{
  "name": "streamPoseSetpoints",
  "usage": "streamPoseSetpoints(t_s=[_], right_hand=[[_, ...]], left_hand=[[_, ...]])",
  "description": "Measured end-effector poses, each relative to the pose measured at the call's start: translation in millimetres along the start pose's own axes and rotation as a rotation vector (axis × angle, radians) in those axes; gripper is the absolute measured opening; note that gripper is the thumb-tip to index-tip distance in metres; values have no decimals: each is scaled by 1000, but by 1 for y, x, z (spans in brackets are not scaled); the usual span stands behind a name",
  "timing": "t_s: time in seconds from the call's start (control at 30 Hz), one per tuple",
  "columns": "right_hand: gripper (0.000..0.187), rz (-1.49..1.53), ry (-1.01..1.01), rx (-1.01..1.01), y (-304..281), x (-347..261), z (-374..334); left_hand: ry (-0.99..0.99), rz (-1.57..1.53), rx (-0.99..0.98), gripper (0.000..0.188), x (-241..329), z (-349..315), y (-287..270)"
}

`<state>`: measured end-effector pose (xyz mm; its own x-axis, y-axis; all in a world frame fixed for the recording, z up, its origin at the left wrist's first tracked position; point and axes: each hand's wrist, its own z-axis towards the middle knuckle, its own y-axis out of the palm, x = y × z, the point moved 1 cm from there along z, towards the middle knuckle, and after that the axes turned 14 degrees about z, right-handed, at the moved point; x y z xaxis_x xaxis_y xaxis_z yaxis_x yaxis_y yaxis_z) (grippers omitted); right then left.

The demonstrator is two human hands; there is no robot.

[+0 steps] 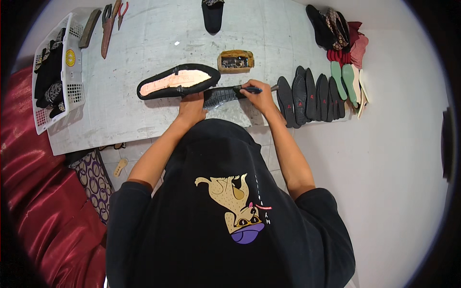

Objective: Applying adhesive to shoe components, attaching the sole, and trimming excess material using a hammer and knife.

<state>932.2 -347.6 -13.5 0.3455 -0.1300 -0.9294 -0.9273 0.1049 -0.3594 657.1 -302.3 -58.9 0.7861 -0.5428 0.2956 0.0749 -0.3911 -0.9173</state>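
Note:
At the near edge of the worktable, my left hand [192, 106] is closed on the left end of a black textured shoe sole [221, 98], its fingertips partly hidden. My right hand [260, 99] grips a slim tool with a dark blue handle [253, 90], its tip against the upper right part of the sole; the tip is too small to make out. Just beyond my left hand lies a black slip-on shoe form [178, 81] with a pale pinkish underside showing. A worn yellow-brown box [236, 61] with dark, shiny contents stands behind the sole.
Several black soles [311, 96] stand in a row on the right, with green insoles [346, 82] beside them. Shoe uppers [331, 29] are heaped at the back right. On the left are a white basket [72, 81] of black footwear, red-handled pliers [122, 14] and a dark block [90, 29].

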Motion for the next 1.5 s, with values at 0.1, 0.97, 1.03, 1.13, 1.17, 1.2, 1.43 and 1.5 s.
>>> streamPoseSetpoints(t_s=[0.1, 0.97, 1.03, 1.13, 1.17, 1.2, 1.43, 1.5], right_hand=[[17, 18, 63, 115, 7, -1, -3], [23, -222, 187, 277, -15, -17, -12], [24, -170, 104, 267, -9, -17, 0], [26, -180, 86, 164, -2, -13, 13], [26, -169, 51, 104, -1, -9, 14], [24, -212, 16, 105, -1, -5, 13], [18, -271, 55, 183, -19, 1, 5], [19, -294, 112, 247, -22, 5, 2]], left_hand=[[11, 56, 87, 93, 1, -2, -5], [-25, 72, -98, 90, 1, 3, -3], [-19, 72, -63, 90, 1, 2, -5], [-18, 64, -35, 90, 2, 2, -6], [-22, 57, -44, 90, 2, 3, -7], [-20, 58, -41, 90, 3, 3, -8], [-15, 65, -67, 86, -1, 3, -3], [-25, 57, -85, 84, 0, 3, -4]])
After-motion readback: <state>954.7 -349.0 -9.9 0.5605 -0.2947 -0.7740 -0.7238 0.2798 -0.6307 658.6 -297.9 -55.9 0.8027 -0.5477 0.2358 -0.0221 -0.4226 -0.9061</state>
